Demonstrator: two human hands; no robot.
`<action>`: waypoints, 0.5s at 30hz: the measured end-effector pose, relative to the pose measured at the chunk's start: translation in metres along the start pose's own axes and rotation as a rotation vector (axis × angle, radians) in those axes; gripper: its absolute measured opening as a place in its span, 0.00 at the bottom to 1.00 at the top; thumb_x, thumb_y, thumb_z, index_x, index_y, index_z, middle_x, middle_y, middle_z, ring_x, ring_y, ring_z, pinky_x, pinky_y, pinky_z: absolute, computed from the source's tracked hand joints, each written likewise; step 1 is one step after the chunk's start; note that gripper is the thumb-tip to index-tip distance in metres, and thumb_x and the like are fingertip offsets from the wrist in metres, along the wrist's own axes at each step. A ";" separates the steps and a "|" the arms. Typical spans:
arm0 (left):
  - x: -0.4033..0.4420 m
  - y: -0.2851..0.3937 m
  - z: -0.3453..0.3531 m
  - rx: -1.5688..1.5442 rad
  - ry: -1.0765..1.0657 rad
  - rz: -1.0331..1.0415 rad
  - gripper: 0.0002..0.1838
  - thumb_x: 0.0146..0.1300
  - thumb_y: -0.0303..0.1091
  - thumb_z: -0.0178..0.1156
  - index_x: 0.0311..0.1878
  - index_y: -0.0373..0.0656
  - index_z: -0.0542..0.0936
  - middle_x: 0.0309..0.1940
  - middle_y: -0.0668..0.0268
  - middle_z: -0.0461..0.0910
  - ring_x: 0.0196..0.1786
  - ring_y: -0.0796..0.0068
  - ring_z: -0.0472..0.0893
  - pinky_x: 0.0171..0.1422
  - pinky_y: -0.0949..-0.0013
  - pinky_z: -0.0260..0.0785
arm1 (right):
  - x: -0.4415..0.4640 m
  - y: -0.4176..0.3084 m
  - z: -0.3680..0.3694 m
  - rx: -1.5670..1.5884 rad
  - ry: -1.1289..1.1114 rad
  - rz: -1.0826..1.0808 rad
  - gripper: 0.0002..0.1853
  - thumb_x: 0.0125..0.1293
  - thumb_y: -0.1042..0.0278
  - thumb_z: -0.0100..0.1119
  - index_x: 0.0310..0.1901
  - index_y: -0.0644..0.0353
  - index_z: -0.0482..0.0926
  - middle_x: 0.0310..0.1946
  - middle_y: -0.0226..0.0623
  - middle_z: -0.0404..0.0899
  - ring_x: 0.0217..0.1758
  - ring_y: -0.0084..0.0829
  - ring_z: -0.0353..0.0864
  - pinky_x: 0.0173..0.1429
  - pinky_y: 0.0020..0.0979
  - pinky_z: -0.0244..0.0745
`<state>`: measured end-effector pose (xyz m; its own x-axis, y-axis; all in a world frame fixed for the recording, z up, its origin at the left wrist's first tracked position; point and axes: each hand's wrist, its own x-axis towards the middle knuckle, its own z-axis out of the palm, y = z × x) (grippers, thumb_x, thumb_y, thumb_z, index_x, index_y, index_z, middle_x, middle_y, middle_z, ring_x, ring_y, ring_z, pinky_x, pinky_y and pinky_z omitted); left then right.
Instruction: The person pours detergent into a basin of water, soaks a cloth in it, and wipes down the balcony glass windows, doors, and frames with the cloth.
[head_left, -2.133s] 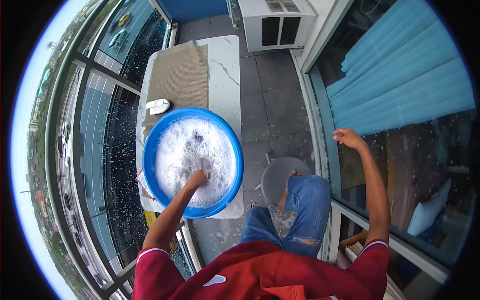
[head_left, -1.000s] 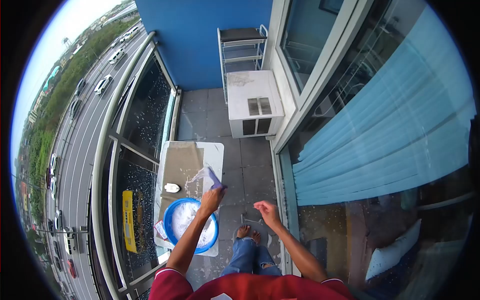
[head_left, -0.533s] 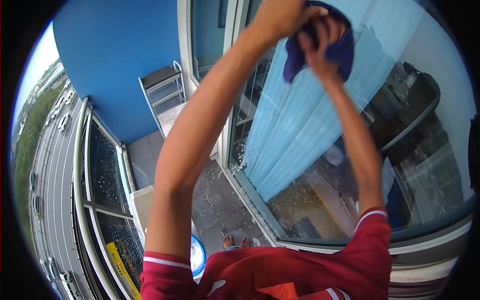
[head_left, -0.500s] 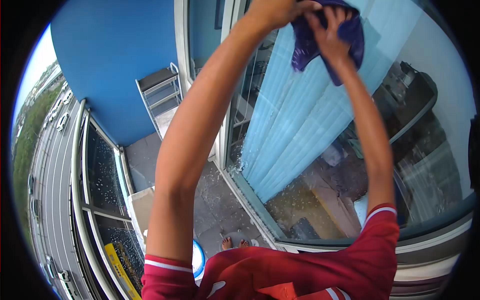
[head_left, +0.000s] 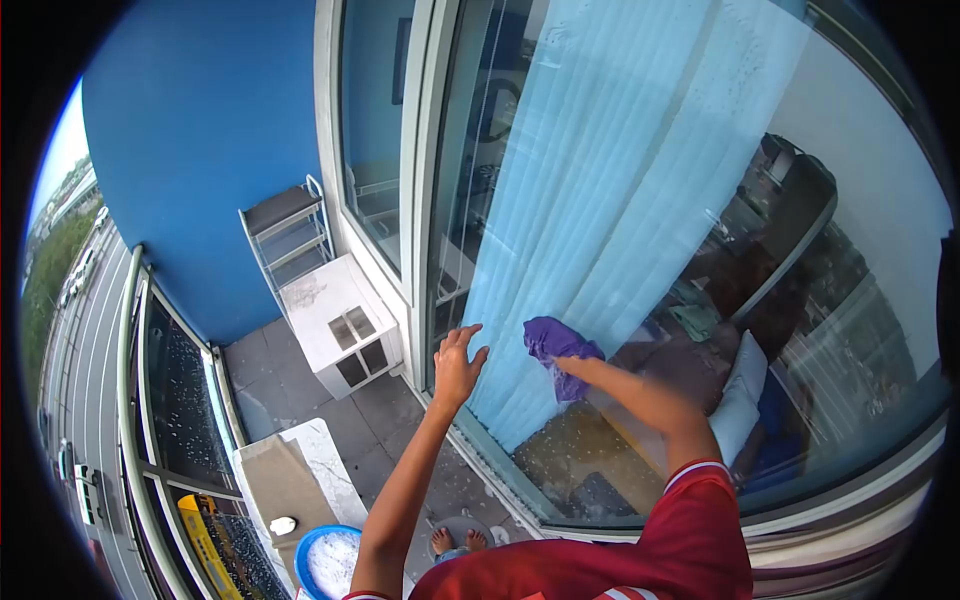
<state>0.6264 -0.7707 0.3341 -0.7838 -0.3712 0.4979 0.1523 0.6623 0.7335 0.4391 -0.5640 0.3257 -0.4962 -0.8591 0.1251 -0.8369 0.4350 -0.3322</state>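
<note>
My right hand presses a crumpled purple cloth against the large glass pane. The cloth covers most of its fingers. Raised to the left, my left hand holds nothing, its fingers spread and bent near the window frame. Behind the glass hangs a light blue curtain. Small droplets dot the lower part of the pane.
A blue basin of white suds stands on a table at lower left. Beyond are a white box-shaped unit and a rack. The balcony railing runs along the left, above a road.
The cloth and my right hand have come down from high on the glass to its lower middle. My left hand has left the cloth and dropped to the left. The view has shifted.
</note>
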 end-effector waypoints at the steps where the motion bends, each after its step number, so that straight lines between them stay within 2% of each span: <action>1: 0.001 -0.001 0.010 -0.014 -0.044 -0.025 0.24 0.53 0.35 0.61 0.56 0.51 0.70 0.50 0.62 0.71 0.53 0.59 0.71 0.53 0.54 0.61 | 0.003 0.002 -0.048 -0.234 -0.065 -0.015 0.20 0.68 0.66 0.38 0.59 0.62 0.63 0.60 0.41 0.63 0.63 0.32 0.62 0.68 0.28 0.52; 3: 0.014 0.012 0.023 0.002 -0.111 -0.014 0.27 0.54 0.36 0.61 0.59 0.50 0.68 0.53 0.60 0.70 0.54 0.57 0.70 0.54 0.53 0.62 | 0.003 -0.003 -0.165 -0.477 -0.101 0.008 0.21 0.67 0.68 0.36 0.61 0.64 0.59 0.62 0.43 0.59 0.65 0.33 0.58 0.69 0.28 0.49; 4: 0.025 0.019 0.030 -0.025 -0.211 0.005 0.33 0.54 0.37 0.61 0.64 0.50 0.62 0.58 0.58 0.66 0.58 0.55 0.67 0.56 0.51 0.61 | -0.003 -0.015 -0.226 -0.537 -0.076 0.038 0.22 0.67 0.69 0.35 0.62 0.66 0.57 0.63 0.43 0.57 0.66 0.33 0.56 0.70 0.28 0.47; 5: 0.034 0.030 0.036 -0.049 -0.212 0.027 0.33 0.54 0.37 0.61 0.64 0.50 0.62 0.58 0.58 0.66 0.58 0.55 0.67 0.56 0.51 0.61 | -0.007 -0.032 -0.286 -0.583 -0.024 0.058 0.23 0.67 0.70 0.34 0.63 0.67 0.55 0.64 0.44 0.56 0.68 0.33 0.54 0.71 0.27 0.46; 7: 0.058 0.060 0.043 -0.113 -0.214 0.211 0.39 0.54 0.38 0.62 0.67 0.51 0.55 0.63 0.57 0.61 0.62 0.55 0.64 0.59 0.50 0.59 | -0.020 -0.086 -0.398 -0.685 0.163 0.058 0.25 0.66 0.72 0.33 0.65 0.70 0.50 0.67 0.45 0.52 0.70 0.34 0.50 0.72 0.27 0.42; 8: 0.068 0.075 0.044 -0.113 -0.263 0.241 0.42 0.53 0.38 0.62 0.69 0.52 0.50 0.66 0.56 0.56 0.65 0.54 0.60 0.60 0.49 0.58 | -0.028 -0.138 -0.455 -0.944 0.333 -0.154 0.25 0.66 0.70 0.34 0.65 0.65 0.53 0.66 0.47 0.52 0.70 0.35 0.51 0.70 0.25 0.47; 10: 0.074 0.106 0.040 -0.113 -0.249 0.315 0.43 0.53 0.39 0.63 0.69 0.51 0.50 0.66 0.55 0.53 0.65 0.52 0.59 0.61 0.49 0.58 | -0.025 -0.215 -0.531 -0.621 0.562 0.149 0.27 0.67 0.57 0.40 0.66 0.57 0.54 0.68 0.46 0.46 0.71 0.37 0.49 0.68 0.28 0.52; 11: 0.079 0.122 0.038 -0.095 -0.254 0.347 0.44 0.52 0.39 0.63 0.69 0.50 0.49 0.67 0.54 0.50 0.65 0.49 0.58 0.61 0.49 0.58 | -0.020 -0.224 -0.555 -0.681 0.750 -0.096 0.28 0.67 0.52 0.42 0.66 0.55 0.55 0.69 0.45 0.44 0.71 0.36 0.48 0.67 0.29 0.54; 12: 0.083 0.142 0.037 -0.110 -0.242 0.410 0.44 0.52 0.39 0.63 0.69 0.50 0.49 0.67 0.54 0.50 0.65 0.49 0.58 0.61 0.49 0.58 | -0.002 -0.229 -0.559 -0.614 0.874 -0.170 0.32 0.65 0.46 0.45 0.66 0.53 0.55 0.70 0.46 0.39 0.72 0.38 0.41 0.69 0.32 0.49; 13: 0.084 0.164 0.038 -0.099 -0.228 0.422 0.45 0.51 0.39 0.64 0.69 0.50 0.49 0.68 0.52 0.46 0.66 0.46 0.56 0.61 0.48 0.57 | 0.024 -0.218 -0.562 -0.817 0.999 -0.354 0.31 0.66 0.49 0.45 0.66 0.53 0.54 0.69 0.47 0.41 0.73 0.42 0.39 0.71 0.36 0.43; 14: 0.084 0.181 0.044 -0.086 -0.231 0.422 0.46 0.51 0.39 0.65 0.69 0.49 0.48 0.69 0.51 0.42 0.66 0.42 0.54 0.61 0.48 0.56 | 0.054 -0.195 -0.566 -0.792 0.945 -0.511 0.28 0.67 0.52 0.42 0.66 0.52 0.54 0.69 0.48 0.42 0.73 0.44 0.38 0.72 0.37 0.39; 15: 0.090 0.195 0.052 -0.095 -0.249 0.463 0.46 0.51 0.39 0.65 0.69 0.49 0.48 0.69 0.51 0.42 0.66 0.42 0.54 0.61 0.48 0.56 | 0.065 -0.191 -0.554 -0.742 0.800 -0.495 0.26 0.68 0.55 0.40 0.65 0.51 0.55 0.67 0.46 0.48 0.72 0.43 0.44 0.72 0.35 0.41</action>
<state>0.5542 -0.6412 0.4985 -0.7389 0.1197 0.6631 0.5612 0.6540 0.5073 0.4384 -0.5536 0.9149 0.1343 -0.6803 0.7206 -0.7765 0.3795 0.5030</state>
